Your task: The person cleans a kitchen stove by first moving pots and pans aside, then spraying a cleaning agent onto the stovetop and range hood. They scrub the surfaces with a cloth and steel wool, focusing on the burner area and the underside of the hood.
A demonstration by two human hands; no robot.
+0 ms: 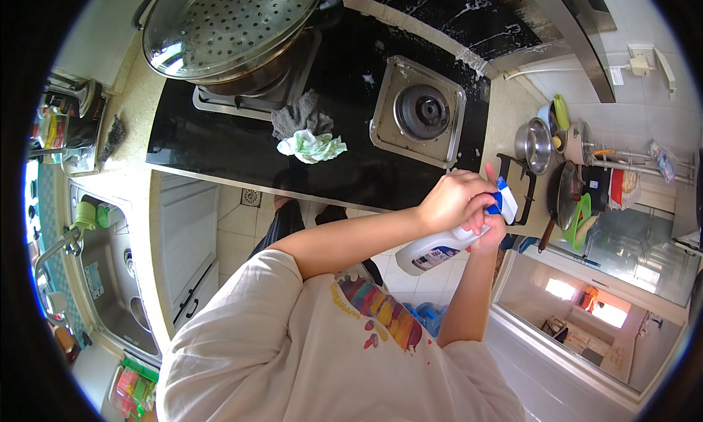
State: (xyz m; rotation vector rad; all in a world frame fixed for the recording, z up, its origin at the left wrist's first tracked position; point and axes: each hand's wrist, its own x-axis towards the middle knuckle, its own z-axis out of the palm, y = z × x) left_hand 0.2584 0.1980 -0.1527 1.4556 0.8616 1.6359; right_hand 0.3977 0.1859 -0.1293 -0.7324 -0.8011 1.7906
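Note:
Both my hands are on a white spray bottle (pixel 420 255) with a blue and white trigger head (pixel 506 199), held tilted over the hob's front right corner. My left hand (pixel 453 198) wraps over the top, just below the trigger head. Around the neck is my right hand (pixel 490 234), partly covered by the left. Beyond them, the right burner (pixel 423 112) sits bare in its square metal tray (pixel 391 120). A black pan support (pixel 528 194) lies off the burner, on the counter. White foam spots and streaks mark the hob (pixel 351 172) and the dark panel (pixel 467 16) behind it.
A large steamer pot with a glass lid (pixel 230 26) stands on the left burner. A grey cloth (pixel 302 114) and a crumpled green-white cloth (pixel 312 146) lie mid-hob. Pans (pixel 561 194) and bowls (pixel 534 145) crowd the right counter. A sink (pixel 104 257) is at left.

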